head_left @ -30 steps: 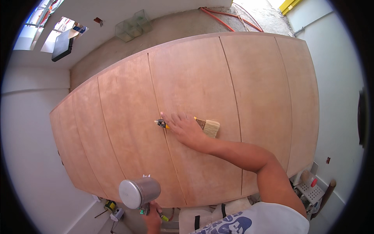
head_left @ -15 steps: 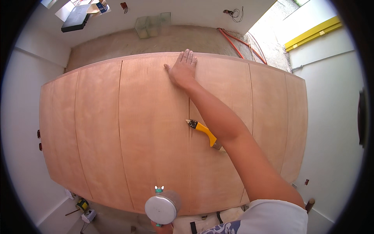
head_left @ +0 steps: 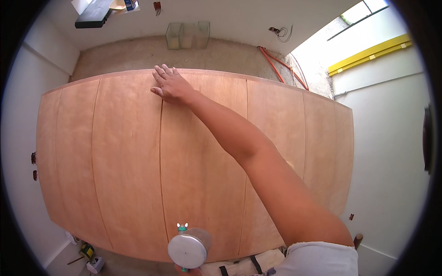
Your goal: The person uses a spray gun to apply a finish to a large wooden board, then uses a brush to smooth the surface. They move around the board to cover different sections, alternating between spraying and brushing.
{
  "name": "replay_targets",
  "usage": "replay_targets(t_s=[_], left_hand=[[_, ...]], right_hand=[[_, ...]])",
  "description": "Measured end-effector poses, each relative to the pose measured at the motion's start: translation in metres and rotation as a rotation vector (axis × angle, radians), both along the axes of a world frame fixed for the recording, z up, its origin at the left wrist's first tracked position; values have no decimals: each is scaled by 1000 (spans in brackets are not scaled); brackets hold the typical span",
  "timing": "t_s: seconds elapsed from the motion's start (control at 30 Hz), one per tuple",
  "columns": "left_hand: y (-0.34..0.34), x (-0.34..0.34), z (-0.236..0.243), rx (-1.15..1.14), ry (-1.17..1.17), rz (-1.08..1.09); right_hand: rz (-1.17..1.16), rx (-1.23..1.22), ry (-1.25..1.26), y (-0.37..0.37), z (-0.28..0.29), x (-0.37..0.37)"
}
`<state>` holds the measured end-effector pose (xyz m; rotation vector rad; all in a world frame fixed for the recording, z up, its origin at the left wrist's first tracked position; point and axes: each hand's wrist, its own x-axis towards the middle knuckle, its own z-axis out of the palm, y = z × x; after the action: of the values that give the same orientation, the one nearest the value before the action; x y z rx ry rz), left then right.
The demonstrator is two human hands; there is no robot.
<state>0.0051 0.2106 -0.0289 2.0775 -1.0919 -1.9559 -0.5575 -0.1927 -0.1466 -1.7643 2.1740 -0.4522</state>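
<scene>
One broad, pinkish-brown wooden panel with dark grooves point(head_left: 129, 152) fills the head view's middle. Its tone is fairly even; no boundary separates worked from unworked surface, so what is done or left cannot be judged. The right hand point(head_left: 171, 86), open with fingers spread, lies at its far edge. Near, the left hand point(head_left: 193, 271), mostly hidden, seems wrapped around a silver-cupped metal spray gun point(head_left: 187, 251).

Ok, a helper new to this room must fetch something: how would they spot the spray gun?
Find the large wooden panel. At its near edge, the left hand holds the spray gun. Its round silver cup sets it apart from the flat panel.
</scene>
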Motion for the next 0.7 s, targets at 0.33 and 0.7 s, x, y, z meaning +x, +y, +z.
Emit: replay_targets(t_s=[0.33,0.7], left_hand=[[-11,-9,-5,-142,-32,-221],[-59,-103,64,-437,185,-462]], right_hand=[[-389,345,281,199,33,-145],[-246,608,-6,354,138,9]])
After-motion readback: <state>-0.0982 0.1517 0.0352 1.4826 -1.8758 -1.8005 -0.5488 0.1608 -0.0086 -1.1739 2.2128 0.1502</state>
